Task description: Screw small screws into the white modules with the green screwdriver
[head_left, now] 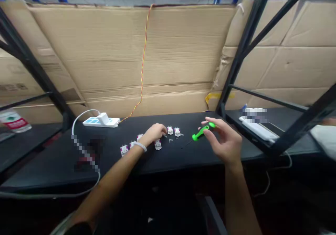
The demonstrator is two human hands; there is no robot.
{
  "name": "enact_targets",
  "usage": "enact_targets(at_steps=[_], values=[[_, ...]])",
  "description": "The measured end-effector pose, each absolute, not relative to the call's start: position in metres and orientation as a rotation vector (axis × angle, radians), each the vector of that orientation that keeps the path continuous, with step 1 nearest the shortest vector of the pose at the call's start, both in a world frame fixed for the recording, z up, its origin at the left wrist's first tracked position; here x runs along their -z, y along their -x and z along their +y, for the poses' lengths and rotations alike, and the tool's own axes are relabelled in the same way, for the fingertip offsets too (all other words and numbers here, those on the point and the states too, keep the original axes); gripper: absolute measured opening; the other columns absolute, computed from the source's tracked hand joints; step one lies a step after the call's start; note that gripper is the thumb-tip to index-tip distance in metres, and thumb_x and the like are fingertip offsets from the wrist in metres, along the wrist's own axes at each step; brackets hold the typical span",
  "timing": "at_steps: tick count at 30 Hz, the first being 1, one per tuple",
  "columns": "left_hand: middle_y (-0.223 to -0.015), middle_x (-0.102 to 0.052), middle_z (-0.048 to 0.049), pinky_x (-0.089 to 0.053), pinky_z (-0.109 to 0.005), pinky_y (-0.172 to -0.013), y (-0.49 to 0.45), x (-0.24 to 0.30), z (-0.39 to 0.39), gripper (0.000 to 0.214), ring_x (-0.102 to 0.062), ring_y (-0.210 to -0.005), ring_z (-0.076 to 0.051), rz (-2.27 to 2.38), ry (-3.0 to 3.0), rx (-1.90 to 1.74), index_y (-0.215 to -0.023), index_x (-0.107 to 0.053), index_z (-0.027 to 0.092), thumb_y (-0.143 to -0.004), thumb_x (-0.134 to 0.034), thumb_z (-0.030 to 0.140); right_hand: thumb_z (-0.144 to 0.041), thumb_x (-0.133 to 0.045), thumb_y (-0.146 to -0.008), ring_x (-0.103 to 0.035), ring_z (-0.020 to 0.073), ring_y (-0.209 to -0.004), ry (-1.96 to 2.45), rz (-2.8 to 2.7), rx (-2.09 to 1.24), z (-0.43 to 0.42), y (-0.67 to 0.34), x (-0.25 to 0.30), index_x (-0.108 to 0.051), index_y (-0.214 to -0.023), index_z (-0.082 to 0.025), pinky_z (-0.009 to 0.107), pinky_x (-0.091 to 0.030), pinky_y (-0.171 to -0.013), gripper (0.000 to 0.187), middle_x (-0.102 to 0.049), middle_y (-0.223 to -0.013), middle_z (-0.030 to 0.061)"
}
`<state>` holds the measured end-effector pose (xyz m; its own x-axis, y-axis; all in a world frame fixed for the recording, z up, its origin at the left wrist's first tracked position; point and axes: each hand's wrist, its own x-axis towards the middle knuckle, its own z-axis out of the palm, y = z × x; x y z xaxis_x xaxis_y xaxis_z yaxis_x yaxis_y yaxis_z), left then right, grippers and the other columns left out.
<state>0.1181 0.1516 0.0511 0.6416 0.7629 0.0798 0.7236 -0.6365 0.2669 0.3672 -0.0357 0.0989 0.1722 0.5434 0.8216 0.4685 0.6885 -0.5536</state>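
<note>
My right hand (223, 140) grips a green-handled screwdriver (202, 131) above the black table (52, 168), its thin shaft slanting down to the left. My left hand (154, 133) hangs low over a scatter of small white and purple electronic modules, its fingertips hidden among them. One module (158, 144) sits just below that hand, and a pair (173, 131) stands beyond its fingers. Another module (124, 150) lies near my left wrist. Several tiny screws (170, 140) lie between the modules and the screwdriver.
A white and blue power strip (101, 122) stands at the table's back, its white cable curving down the left side. A twisted red and yellow wire (143, 63) runs up the cardboard backing. Black metal frame bars (243, 56) rise at the right.
</note>
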Motion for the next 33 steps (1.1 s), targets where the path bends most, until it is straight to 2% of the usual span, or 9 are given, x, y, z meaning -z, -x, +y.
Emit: enact_targets(at_steps=[7, 14, 22, 28, 33], values=[[-0.095, -0.081, -0.0099, -0.056, -0.027, -0.086, -0.126, -0.044, 0.151, 0.027, -0.076, -0.093, -0.023, 1.081, -2.758, -0.189, -0.085, -0.083, 0.017, -0.080, -0.065, -0.002, -0.028, -0.076, -0.095, -0.078, 0.0234, -0.087, 0.909, -1.468, -0.062, -0.036, -0.367, -0.099, -0.075, -0.128, -0.027, 0.040, -0.066, -0.081, 0.032, -0.078, -0.109, 0.0078], [-0.096, -0.078, -0.0114, -0.053, -0.028, -0.085, -0.124, -0.042, 0.150, 0.031, -0.073, -0.090, -0.023, 1.063, -2.811, -0.174, -0.085, -0.076, 0.016, -0.076, -0.059, -0.008, -0.028, -0.076, -0.096, -0.078, 0.0232, -0.088, 0.907, -1.471, -0.060, -0.037, -0.367, -0.099, -0.074, -0.128, -0.027, 0.040, -0.067, -0.083, 0.033, -0.078, -0.110, 0.0076], [-0.097, -0.073, -0.0072, -0.048, -0.027, -0.079, -0.114, -0.045, 0.147, 0.031, -0.067, -0.084, -0.021, 1.094, -2.756, -0.258, -0.097, -0.069, 0.018, -0.084, -0.050, -0.003, -0.028, -0.076, -0.095, -0.078, 0.0231, -0.086, 0.911, -1.476, -0.063, -0.035, -0.367, -0.099, -0.074, -0.128, -0.027, 0.040, -0.067, -0.082, 0.033, -0.078, -0.110, 0.0075], [-0.084, -0.069, -0.0040, -0.043, -0.028, -0.072, -0.106, -0.041, 0.148, 0.023, -0.059, -0.075, -0.020, 1.127, -2.651, -0.358, -0.088, -0.064, 0.019, -0.084, -0.052, -0.001, -0.027, -0.076, -0.095, -0.078, 0.0232, -0.089, 0.913, -1.492, -0.063, -0.035, -0.366, -0.099, -0.074, -0.129, -0.027, 0.040, -0.066, -0.083, 0.034, -0.078, -0.109, 0.0070], [-0.080, -0.067, -0.0017, -0.042, -0.028, -0.070, -0.099, -0.042, 0.145, 0.018, -0.057, -0.072, -0.018, 1.108, -2.555, -0.513, -0.088, -0.061, 0.020, -0.089, -0.051, 0.005, -0.025, -0.076, -0.095, -0.078, 0.0231, -0.089, 0.915, -1.493, -0.073, -0.034, -0.366, -0.096, -0.074, -0.129, -0.028, 0.039, -0.065, -0.083, 0.035, -0.077, -0.111, 0.0065]])
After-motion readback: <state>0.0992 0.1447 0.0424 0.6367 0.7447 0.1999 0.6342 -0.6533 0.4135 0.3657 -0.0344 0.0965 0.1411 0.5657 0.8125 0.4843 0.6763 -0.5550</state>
